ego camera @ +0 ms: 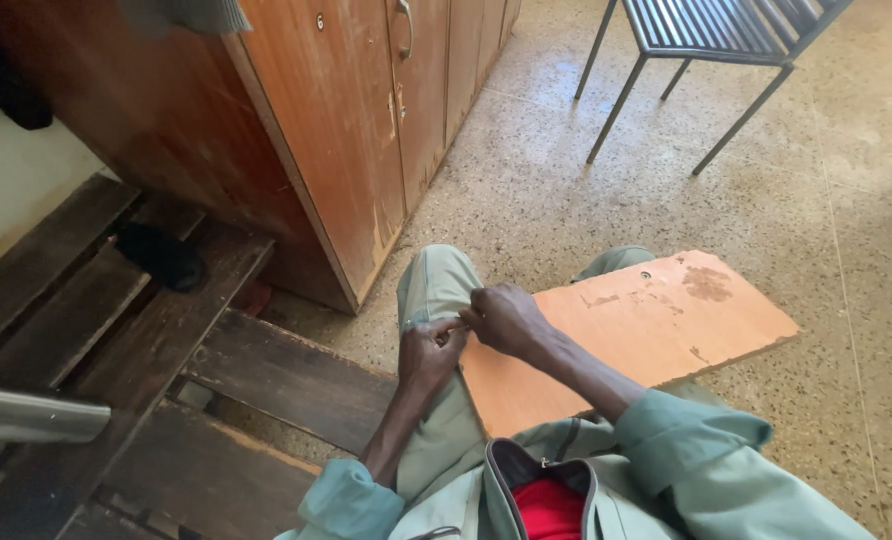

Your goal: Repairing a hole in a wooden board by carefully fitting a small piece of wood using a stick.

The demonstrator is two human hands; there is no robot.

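Note:
My left hand (pixel 428 352) and my right hand (pixel 506 318) meet over my left knee, fingertips pinched together on something very small that I cannot make out. Both hands rest against the pale green trouser leg (pixel 432 285). An orange-brown wooden board (pixel 646 325) lies across my lap, its left edge just under my right hand. My sleeves are pale green and rolled up at the forearms.
A wooden cabinet (pixel 336 130) with doors stands ahead on the left. Dark wooden planks (pixel 136 330) form a bench or pallet at the left, with a black object (pixel 161 255) on them. A metal-framed chair (pixel 706 40) stands on the speckled floor at the upper right.

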